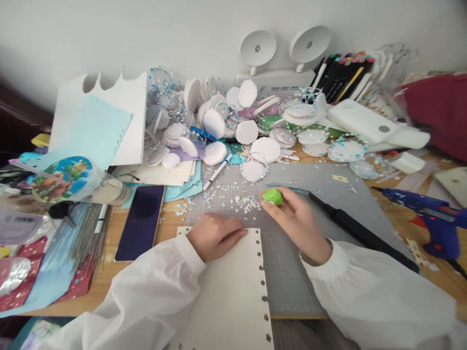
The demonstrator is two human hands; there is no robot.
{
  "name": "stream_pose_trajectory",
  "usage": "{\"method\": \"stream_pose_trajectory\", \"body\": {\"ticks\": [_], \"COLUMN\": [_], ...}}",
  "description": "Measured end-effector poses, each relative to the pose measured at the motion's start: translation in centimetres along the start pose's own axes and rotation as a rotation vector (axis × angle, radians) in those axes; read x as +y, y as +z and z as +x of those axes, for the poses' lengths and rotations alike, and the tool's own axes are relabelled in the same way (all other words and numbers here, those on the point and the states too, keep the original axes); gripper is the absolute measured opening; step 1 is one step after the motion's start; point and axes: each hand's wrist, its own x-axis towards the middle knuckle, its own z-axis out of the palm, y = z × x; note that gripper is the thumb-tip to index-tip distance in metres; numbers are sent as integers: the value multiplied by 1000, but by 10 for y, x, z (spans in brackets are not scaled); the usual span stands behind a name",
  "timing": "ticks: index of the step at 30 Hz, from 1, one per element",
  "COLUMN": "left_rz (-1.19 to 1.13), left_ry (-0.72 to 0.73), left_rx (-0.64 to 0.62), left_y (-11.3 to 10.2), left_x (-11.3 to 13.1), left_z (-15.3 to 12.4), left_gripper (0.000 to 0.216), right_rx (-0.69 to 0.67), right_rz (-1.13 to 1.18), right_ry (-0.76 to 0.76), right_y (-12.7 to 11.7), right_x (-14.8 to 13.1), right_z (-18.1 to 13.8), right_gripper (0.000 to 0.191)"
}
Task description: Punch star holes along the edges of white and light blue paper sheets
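Observation:
A cream sheet of paper (229,291) lies before me, with flower-shaped holes along its right edge and some near its top corners. My left hand (216,236) rests over the top of the sheet, its fingers closed at the upper edge near the right corner. Between the thumb and fingers of my right hand (297,218) is a small bright green craft punch (272,196), held just beyond the paper and apart from it. Tiny white and blue punched paper pieces (248,203) are scattered on the grey cutting mat (292,287) beyond my left hand.
A black-handled tool (361,233) lies right of my right hand, with a blue glue gun (434,214) farther right. A phone (140,223) and wire stems (85,238) lie left. White discs (246,131) pile up at the back, beside a twin-head lamp (279,80) and markers (346,73).

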Motion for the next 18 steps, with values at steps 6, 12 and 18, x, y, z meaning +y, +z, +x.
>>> {"method": "stream_pose_trajectory", "body": {"ticks": [6, 12, 18], "left_rz": [1, 3, -6], "left_ry": [3, 15, 6], "left_rx": [4, 38, 31], "left_y": [2, 3, 1], "left_x": [0, 0, 3], "left_z": [0, 0, 1], "left_gripper": [29, 27, 28], "right_rx": [2, -146, -144], "right_rz": [-71, 101, 58], "right_ry": [-104, -108, -99], "right_y": [1, 2, 2], "right_x": [7, -2, -3], "right_z": [2, -1, -2], "right_gripper": [24, 20, 21]}}
